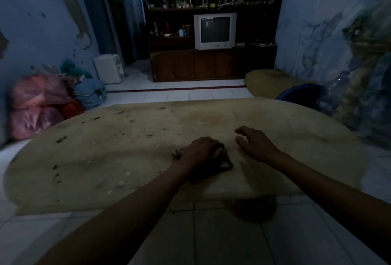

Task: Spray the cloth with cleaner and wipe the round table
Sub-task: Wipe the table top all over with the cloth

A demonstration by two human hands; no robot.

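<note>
Left hand (pixel 203 151) pressing cloth (pixel 225 164) | round table (pixel 127 148) | right hand (pixel 257 145) spread

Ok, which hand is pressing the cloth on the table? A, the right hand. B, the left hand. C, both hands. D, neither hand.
B: the left hand lies flat on the dark cloth on the table, while the right hand is open beside it, off the cloth.

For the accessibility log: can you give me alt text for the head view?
A person's left hand presses a dark cloth flat on a low round table, with the right hand open beside it. The tabletop's left side carries dark specks and pale crumbs; a television stands beyond in the dim room.
</note>
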